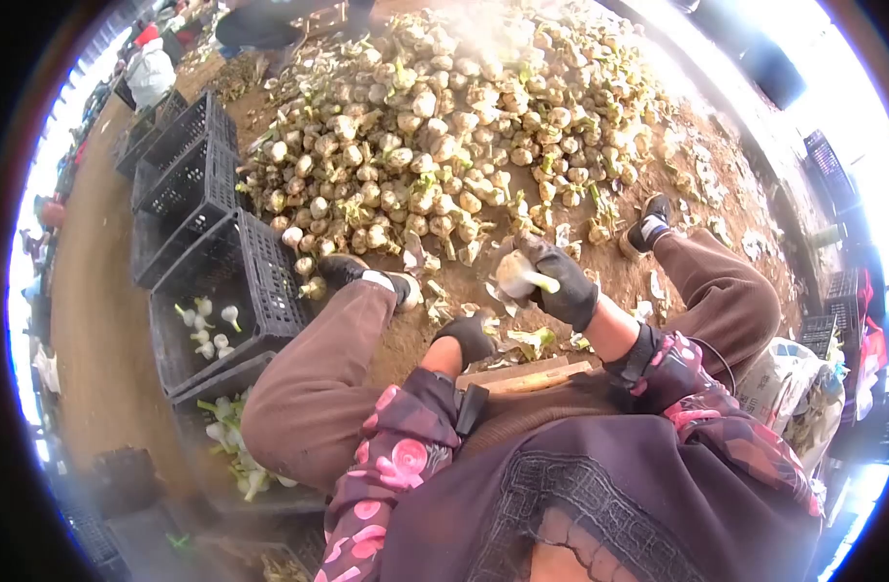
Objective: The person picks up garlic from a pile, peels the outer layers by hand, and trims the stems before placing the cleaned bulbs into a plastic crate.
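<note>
My right hand (564, 286), in a dark glove, is closed around a garlic bulb (515, 275) with a short pale-green stem stub. The bulb looks mostly white and is held in front of the pile. Lower and to the left, my left hand (470, 339), also gloved, is closed near my left knee; what it holds, if anything, is hidden. Between my legs lies a light wooden board (532, 376), below both hands. Loose skins and leaf scraps (534, 341) lie on the ground around it.
A large heap of untrimmed garlic (435, 145) spreads ahead. Black plastic crates (275, 276) line the left side, two holding cleaned garlic bulbs (207, 325). A white sack (779, 383) stands at my right. Another person (150, 73) is at the far left.
</note>
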`<state>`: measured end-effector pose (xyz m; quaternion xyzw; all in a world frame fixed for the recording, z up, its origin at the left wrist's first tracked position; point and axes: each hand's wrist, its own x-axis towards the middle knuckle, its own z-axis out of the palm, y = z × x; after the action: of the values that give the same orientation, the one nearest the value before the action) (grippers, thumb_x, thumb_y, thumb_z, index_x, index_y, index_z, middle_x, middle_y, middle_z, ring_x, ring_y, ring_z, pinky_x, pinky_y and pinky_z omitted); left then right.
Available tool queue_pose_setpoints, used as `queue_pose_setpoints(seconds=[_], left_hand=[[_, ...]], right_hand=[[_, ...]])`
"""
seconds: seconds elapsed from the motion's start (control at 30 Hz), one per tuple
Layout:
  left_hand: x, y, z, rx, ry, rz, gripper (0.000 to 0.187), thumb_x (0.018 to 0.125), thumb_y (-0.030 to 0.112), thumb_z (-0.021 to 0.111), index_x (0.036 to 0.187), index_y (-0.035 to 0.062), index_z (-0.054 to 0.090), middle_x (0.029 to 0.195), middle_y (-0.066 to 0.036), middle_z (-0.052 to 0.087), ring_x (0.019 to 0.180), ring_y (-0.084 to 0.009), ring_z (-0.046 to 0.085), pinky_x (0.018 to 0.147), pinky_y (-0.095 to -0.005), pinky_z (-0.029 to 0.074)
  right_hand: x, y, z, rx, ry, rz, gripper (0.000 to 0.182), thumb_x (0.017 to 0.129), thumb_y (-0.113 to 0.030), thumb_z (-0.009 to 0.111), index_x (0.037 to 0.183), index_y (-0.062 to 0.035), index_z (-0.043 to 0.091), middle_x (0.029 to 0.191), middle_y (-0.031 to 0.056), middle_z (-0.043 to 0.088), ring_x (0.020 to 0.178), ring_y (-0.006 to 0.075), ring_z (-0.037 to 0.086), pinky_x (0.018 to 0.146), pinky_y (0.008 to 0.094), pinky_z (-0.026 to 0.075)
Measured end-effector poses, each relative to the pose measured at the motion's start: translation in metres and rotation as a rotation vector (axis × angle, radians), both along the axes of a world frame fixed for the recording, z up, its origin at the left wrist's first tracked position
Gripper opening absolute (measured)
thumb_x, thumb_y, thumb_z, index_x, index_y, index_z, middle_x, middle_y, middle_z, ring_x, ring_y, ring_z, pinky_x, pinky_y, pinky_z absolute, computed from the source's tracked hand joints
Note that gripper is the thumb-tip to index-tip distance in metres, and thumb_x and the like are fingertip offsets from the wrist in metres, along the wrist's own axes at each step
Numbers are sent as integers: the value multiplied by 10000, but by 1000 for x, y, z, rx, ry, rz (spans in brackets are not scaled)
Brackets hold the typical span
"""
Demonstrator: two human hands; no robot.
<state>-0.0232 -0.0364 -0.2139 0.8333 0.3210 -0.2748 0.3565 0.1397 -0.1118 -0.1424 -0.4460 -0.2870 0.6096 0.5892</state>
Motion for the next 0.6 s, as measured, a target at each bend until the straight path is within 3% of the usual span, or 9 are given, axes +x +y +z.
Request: queue_pose_setpoints(seconds=[0.1, 0.17, 0.2, 0.33, 0.4, 0.43, 0.5, 0.53, 0.6], left_hand=[[7, 7, 2, 18, -437, 478, 613, 830, 242, 548, 1393, 144, 325, 1207, -192, 543, 1016, -325, 594, 851, -395, 485], [6, 2, 44, -982, -864, 829, 640, 871, 175, 525, 1434, 130, 223, 1186, -141, 562, 914, -295, 628, 839, -398, 505], [7, -8, 71, -1354, -982, 813, 660, 876, 124, 504, 1447, 163, 175, 1152, -100, 570, 871, -205, 627, 813, -387, 530], [10, -17, 46, -1276, -1071, 883, 668, 869, 31, 496, 1437, 153, 165, 1092, -110, 581, 894, -215, 622, 786, -382, 553], [9, -18, 30, -829, -1041, 905, 667, 854, -14, 514, 1419, 135, 192, 1063, -110, 598, 886, -221, 631, 761, -355, 552], [10, -19, 30, -829, -1037, 908, 667, 854, -14, 514, 1419, 135, 192, 1063, -110, 598, 886, -221, 631, 761, -355, 552], [13, -20, 30, -344, -892, 769, 652, 837, -9, 562, 1389, 107, 235, 1015, -101, 618, 852, -194, 633, 712, -297, 537], [14, -20, 36, -351, -888, 765, 652, 837, -9, 562, 1389, 107, 235, 1015, -101, 618, 852, -194, 633, 712, -297, 537], [13, -17, 56, -117, -718, 658, 636, 813, 1, 602, 1351, 100, 279, 984, -91, 622, 808, -159, 620, 677, -270, 520]], right_hand=[[9, -1, -16, -1, 47, -154, 272, 985, -283, 418, 1087, -59, 534, 932, 23, 585, 836, 100, 576, 703, 235, 494], [8, -8, -23, -56, 3, -207, 262, 985, -279, 422, 1096, -69, 533, 975, 22, 576, 870, 102, 573, 737, 235, 496], [1, -7, -22, -70, 124, -217, 244, 981, -259, 437, 1099, -70, 535, 964, 17, 575, 872, 92, 561, 740, 231, 486], [-9, -3, -16, -52, -56, -141, 192, 951, -215, 497, 1040, -59, 563, 915, 43, 600, 810, 122, 574, 704, 253, 479], [-4, 2, -11, -25, -1044, -134, 230, 871, -268, 600, 908, -41, 597, 823, 119, 622, 747, 225, 610, 667, 325, 488], [-7, 2, 2, -27, -1041, -132, 230, 871, -268, 600, 908, -41, 597, 823, 119, 622, 747, 225, 610, 667, 325, 488], [-14, 1, 30, -116, -1522, 119, 185, 786, -228, 654, 786, -49, 607, 739, 153, 618, 715, 298, 624, 640, 382, 486], [-14, 3, 22, -84, -1529, 88, 217, 736, -278, 665, 733, -66, 616, 711, 167, 609, 720, 372, 593, 639, 435, 475], [-16, 6, 16, -99, -1559, 129, 221, 724, -285, 657, 709, -69, 616, 690, 164, 603, 694, 372, 590, 628, 436, 475]])
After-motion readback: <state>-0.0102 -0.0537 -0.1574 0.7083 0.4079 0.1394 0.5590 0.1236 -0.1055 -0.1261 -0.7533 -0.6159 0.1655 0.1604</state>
